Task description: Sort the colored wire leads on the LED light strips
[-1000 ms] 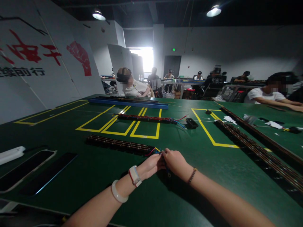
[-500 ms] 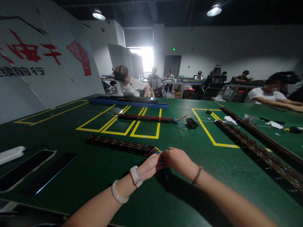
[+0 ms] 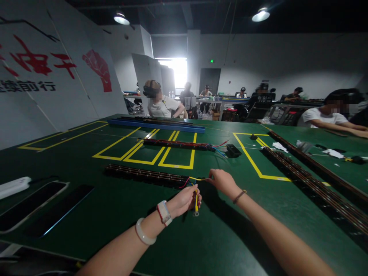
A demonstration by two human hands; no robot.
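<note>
A long dark strip (image 3: 143, 175) lies on the green table (image 3: 115, 207), with red, blue and yellow wires coming out of its right end. My left hand (image 3: 184, 200) is closed on a yellow wire (image 3: 196, 200) that hangs down and ends in a small metal ring terminal. My right hand (image 3: 222, 181) pinches another yellow wire (image 3: 199, 179) and holds it stretched to the right of the strip's end. A watch and a pale bangle are on my left wrist, a bead bracelet on my right.
A second strip (image 3: 178, 144) with loose wires and a small black box (image 3: 232, 150) lies farther back inside yellow tape marks. Long strips (image 3: 313, 184) run along the right. Two phones (image 3: 43, 209) and a white block (image 3: 13, 186) lie at the left. Other people sit at tables behind.
My hands were together at the strip's wire end. Now they are apart: the right hand has drawn one yellow wire out to the right, the left holds another hanging down.
</note>
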